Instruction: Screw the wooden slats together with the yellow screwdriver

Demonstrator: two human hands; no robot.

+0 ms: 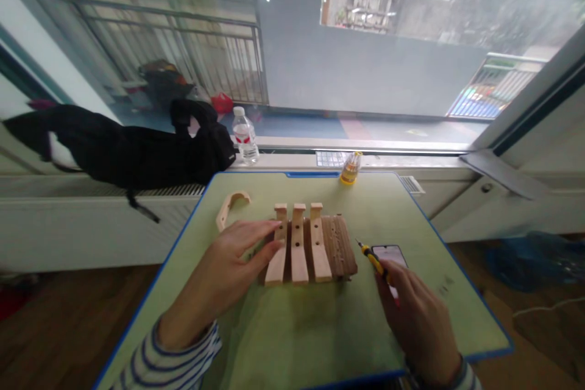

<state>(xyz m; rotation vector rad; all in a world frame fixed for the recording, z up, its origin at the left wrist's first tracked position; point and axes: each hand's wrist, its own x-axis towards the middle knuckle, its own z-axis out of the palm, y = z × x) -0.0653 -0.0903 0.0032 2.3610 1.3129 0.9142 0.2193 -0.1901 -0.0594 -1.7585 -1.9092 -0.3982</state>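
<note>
A wooden assembly (315,247) lies in the middle of the green table (292,329): three light slats across a dark brown board. My left hand (231,265) rests with its fingers stretched out, fingertips touching the leftmost slat. My right hand (414,317) is closed around a yellow-and-black screwdriver (372,259), whose tip points toward the board's right edge. A phone (392,254) lies just beyond my right hand.
A curved wooden piece (228,206) lies at the table's far left. A small yellow bottle (350,169) stands at the far edge. On the windowsill behind are a water bottle (245,136) and a black bag (137,149).
</note>
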